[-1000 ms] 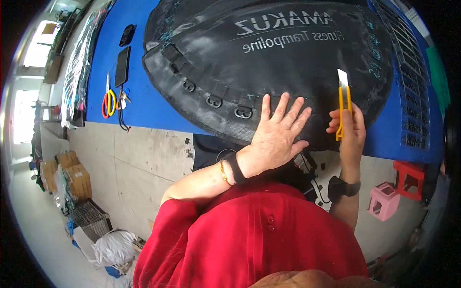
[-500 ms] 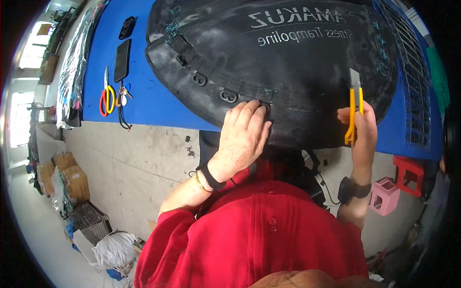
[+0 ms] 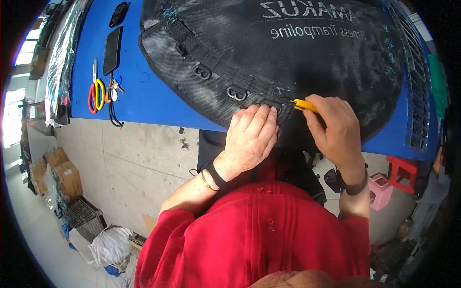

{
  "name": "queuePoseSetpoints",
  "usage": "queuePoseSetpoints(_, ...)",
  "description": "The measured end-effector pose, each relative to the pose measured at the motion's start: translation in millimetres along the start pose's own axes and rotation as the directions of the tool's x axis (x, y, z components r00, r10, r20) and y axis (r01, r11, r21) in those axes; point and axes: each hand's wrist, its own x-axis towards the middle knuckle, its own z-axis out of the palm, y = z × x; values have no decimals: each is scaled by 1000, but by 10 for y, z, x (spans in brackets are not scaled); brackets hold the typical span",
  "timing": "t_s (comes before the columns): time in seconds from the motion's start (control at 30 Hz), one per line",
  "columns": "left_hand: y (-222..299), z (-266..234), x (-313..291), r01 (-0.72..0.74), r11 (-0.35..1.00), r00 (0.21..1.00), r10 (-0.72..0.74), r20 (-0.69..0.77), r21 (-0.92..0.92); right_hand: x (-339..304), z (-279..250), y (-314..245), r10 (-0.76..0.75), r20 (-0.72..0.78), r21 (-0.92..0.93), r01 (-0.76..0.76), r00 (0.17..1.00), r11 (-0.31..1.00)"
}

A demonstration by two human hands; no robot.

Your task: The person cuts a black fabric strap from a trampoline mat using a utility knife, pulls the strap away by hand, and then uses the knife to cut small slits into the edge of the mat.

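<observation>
A large black mesh trampoline mat with pale mirrored lettering lies on the blue table. Webbing tabs with black plastic rings run along its near curved edge. My left hand is closed over that edge, fingers together on a webbing tab; its thumb side faces right. In my right hand is a yellow utility knife, gripped just right of the left fingertips. Its dark blade tip points left, against or just above the webbing; contact cannot be made out. Teal thread bits lie on the mat nearby.
Scissors with red and yellow handles, keys, a black phone and a small black object lie on the table's left. A plastic-wrapped stack is at right. Pink and red stools stand below.
My right hand has swung the knife left and down, from upright at the right to beside my left fingers. The left hand stays on the mat edge. The view has shifted slightly.
</observation>
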Motion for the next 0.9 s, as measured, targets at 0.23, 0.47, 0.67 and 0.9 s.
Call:
queuePoseSetpoints(0.23, 0, 25, -4, -10, 997, 1000, 9, 7, 75, 91, 113, 11, -43, 1, -114, 43, 999, 993)
queuePoseSetpoints(0.47, -4, 34, 10, -17, 997, 1000, 18, -12, 75, 122, 112, 18, -59, 17, -140, 61, 998, 988)
queuePoseSetpoints(0.67, -7, 41, 8, -18, 996, 1000, 19, -4, 83, 121, 106, 7, -34, 17, -141, 36, 999, 989)
queuePoseSetpoints(0.9, 2, 42, 12, -16, 997, 1000, 16, -5, 80, 108, 58, 4, -13, 27, -155, 17, 1000, 988)
